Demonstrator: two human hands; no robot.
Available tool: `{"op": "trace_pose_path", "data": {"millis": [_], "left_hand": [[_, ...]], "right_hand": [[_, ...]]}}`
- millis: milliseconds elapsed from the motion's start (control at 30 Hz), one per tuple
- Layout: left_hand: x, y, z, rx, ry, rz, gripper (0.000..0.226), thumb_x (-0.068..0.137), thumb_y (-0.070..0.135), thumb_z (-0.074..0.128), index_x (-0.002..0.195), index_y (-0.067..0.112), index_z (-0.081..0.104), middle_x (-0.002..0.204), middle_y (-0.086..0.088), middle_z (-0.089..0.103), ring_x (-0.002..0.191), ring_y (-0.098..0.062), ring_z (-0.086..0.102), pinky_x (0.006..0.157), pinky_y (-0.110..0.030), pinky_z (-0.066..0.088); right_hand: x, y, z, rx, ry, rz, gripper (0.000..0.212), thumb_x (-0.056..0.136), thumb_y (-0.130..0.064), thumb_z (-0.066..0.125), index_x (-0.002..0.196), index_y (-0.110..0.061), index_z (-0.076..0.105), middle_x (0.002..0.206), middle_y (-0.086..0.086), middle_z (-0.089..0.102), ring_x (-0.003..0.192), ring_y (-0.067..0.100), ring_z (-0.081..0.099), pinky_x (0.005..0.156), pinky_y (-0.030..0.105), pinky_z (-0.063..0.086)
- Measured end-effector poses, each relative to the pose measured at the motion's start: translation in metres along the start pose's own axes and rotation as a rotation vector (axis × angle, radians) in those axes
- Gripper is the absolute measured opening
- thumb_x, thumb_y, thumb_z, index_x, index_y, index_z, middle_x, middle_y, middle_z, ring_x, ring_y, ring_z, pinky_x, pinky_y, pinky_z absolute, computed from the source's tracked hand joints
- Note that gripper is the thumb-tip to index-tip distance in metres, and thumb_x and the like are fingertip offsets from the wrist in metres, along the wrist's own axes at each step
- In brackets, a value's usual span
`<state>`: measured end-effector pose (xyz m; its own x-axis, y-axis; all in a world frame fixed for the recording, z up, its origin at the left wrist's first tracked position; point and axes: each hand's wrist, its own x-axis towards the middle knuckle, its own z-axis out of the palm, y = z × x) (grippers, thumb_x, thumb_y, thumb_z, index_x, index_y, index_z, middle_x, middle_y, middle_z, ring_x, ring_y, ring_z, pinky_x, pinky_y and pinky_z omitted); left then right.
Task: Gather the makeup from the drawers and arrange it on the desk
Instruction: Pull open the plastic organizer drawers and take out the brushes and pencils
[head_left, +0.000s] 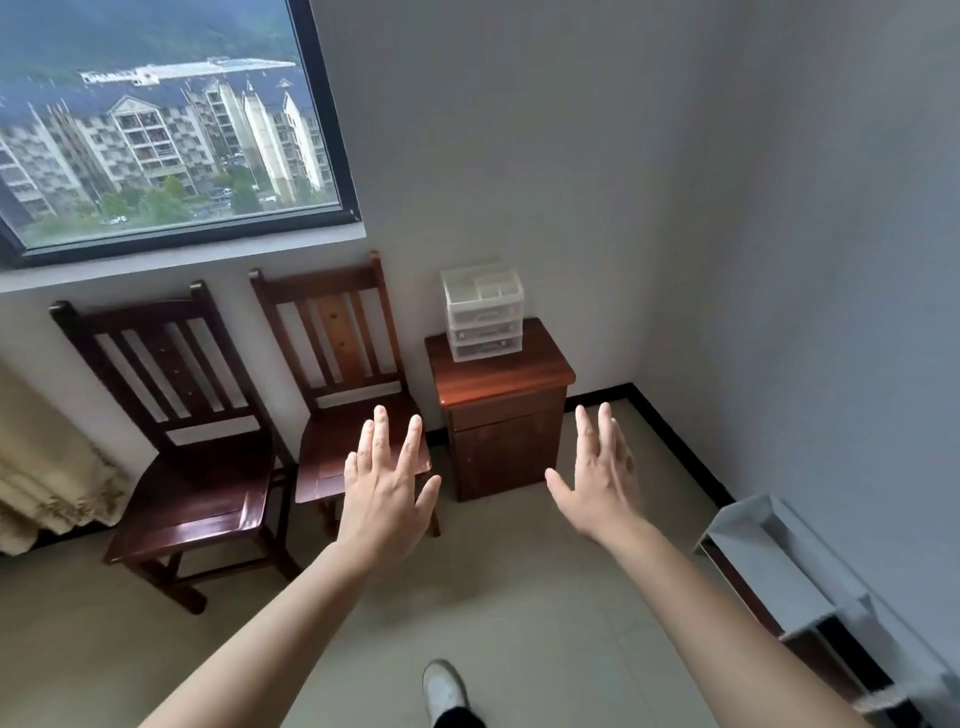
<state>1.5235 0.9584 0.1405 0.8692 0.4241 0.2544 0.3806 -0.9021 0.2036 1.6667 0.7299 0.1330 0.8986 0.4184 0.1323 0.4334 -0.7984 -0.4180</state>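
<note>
A white shoe (443, 688) is seen at the bottom centre of the frame, planted on the tiled floor (519, 597). Two bare forearms are stretched from the lower edge toward the middle of the frame. The left hand (387, 488) is held in the air at the centre, back upward, fingers straight and spread, with nothing grasped. The right hand (597, 483), just right of centre and apart from the left, is likewise released and empty, its fingers straight.

At the lower right a white shelf unit (779, 566) is set against the right wall, and at the left edge a beige curtain (47, 467) is hung. Beyond the hands two dark wooden chairs (192, 483) are placed side by side at centre left, backs to the far wall.

Just beside the right-hand chair, in the corner, a small wooden cabinet (498, 374) is stood. On the back of its top a white drawer organiser (483, 312) is set, its three translucent drawers pushed in; what is held inside cannot be told. A window (156, 119) is found at the upper left, with apartment blocks seen through it
</note>
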Motion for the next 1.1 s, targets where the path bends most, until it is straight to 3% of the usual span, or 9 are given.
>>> {"op": "trace_pose_path", "data": {"millis": [300,467,667,733,833,933,1100], "left_hand": [[0.213,-0.029,0.101,0.001,-0.141,0.010,0.080,0.093,0.052,0.051,0.157,0.022,0.013,0.162,-0.021,-0.006,0.150,-0.039,0.008,0.112,-0.052,0.030],[0.337,-0.036,0.110,-0.017,-0.149,0.066,0.078,0.098,0.053,0.039,0.157,0.024,-0.002,0.162,-0.017,-0.015,0.151,-0.035,-0.006,0.120,-0.047,0.018],[0.432,-0.041,0.148,-0.023,-0.199,0.073,0.076,0.099,0.049,0.042,0.158,0.022,0.003,0.163,-0.018,-0.008,0.151,-0.035,-0.003,0.118,-0.048,0.019],[0.457,-0.042,0.167,-0.007,-0.229,0.053,0.076,0.099,0.048,0.043,0.158,0.021,0.003,0.163,-0.017,-0.008,0.151,-0.035,-0.002,0.117,-0.047,0.021],[0.491,-0.045,0.190,0.006,-0.267,0.044,0.076,0.098,0.045,0.046,0.158,0.019,0.006,0.164,-0.015,-0.005,0.151,-0.033,0.000,0.116,-0.048,0.024],[0.535,-0.047,0.219,0.049,-0.332,0.069,0.076,0.096,0.038,0.050,0.157,0.016,0.011,0.165,-0.013,-0.002,0.152,-0.032,0.003,0.116,-0.050,0.027],[0.602,-0.050,0.252,0.198,-0.483,0.004,0.075,0.093,0.024,0.046,0.158,0.018,0.008,0.165,-0.008,-0.009,0.152,-0.028,-0.004,0.116,-0.051,0.024]], "right_hand": [[0.202,0.009,0.050,-0.044,-0.208,0.094,0.093,0.095,-0.040,0.056,0.158,-0.021,-0.010,0.165,0.010,-0.015,0.154,0.030,-0.001,0.122,0.042,0.015],[0.317,0.007,0.046,0.096,-0.252,0.191,0.090,0.094,-0.039,0.058,0.159,-0.021,-0.002,0.167,0.009,0.001,0.153,0.028,0.010,0.119,0.040,0.021],[0.420,0.018,0.084,0.401,-0.313,0.431,0.084,0.091,-0.039,0.064,0.157,-0.019,0.018,0.161,0.007,0.028,0.146,0.025,0.031,0.118,0.039,0.026],[0.454,0.024,0.109,0.579,-0.358,0.531,0.079,0.089,-0.040,0.065,0.155,-0.019,0.027,0.156,0.008,0.039,0.139,0.025,0.042,0.117,0.043,0.034],[0.505,0.031,0.144,0.800,-0.419,0.623,0.068,0.092,-0.037,0.062,0.151,-0.018,0.035,0.141,0.014,0.053,0.122,0.029,0.057,0.102,0.045,0.051],[0.562,0.039,0.173,1.003,-0.533,0.697,0.062,0.096,-0.038,0.061,0.149,-0.016,0.038,0.137,0.009,0.055,0.114,0.024,0.061,0.090,0.038,0.055],[0.636,0.043,0.207,1.104,-0.753,0.827,0.036,0.099,-0.030,0.058,0.131,-0.015,0.054,0.132,0.007,0.058,0.113,0.024,0.062,0.091,0.039,0.054]]}}
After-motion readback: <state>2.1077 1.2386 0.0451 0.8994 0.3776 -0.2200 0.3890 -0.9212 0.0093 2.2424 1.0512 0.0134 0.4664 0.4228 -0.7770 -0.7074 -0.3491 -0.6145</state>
